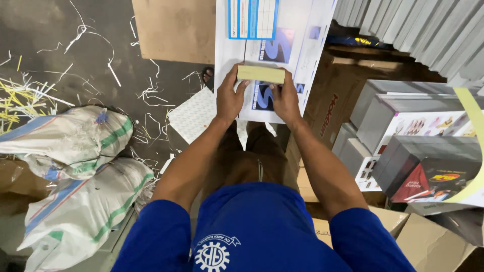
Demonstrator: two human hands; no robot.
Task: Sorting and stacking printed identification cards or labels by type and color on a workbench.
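While the person looks straight down, the nearest thing is a blue shirt (252, 226) with a white round badge low on the front. Two bare arms reach out from the blue sleeves, and brown trousers (247, 161) show between them.

Past the arms, both hands are closed on one small thing. The left hand (229, 98) grips the left end of a flat tan block (261, 74), and the right hand (285, 100) grips the right end. The hands are apart, one at each end, so the block lies level and cannot tip. Fingers curl over the far edge and thumbs press on the near side, and that looks like a firm hold.

Under the block lies a big white printed sheet (302, 45) with blue shapes on it. The block sits across the sheet's near part. I cannot tell if it touches the sheet or is held just above it.

To the left, two fat woven sacks (70, 171) rest on the dark floor (50, 30), with thin white and yellow paper strips (25, 95) scattered around. To the right, grey and printed boxes (403, 141) stand packed close together, stacked so they take little room. Farther off, a brown cardboard sheet (174, 30) lies flat on the floor, just beside the white sheet.
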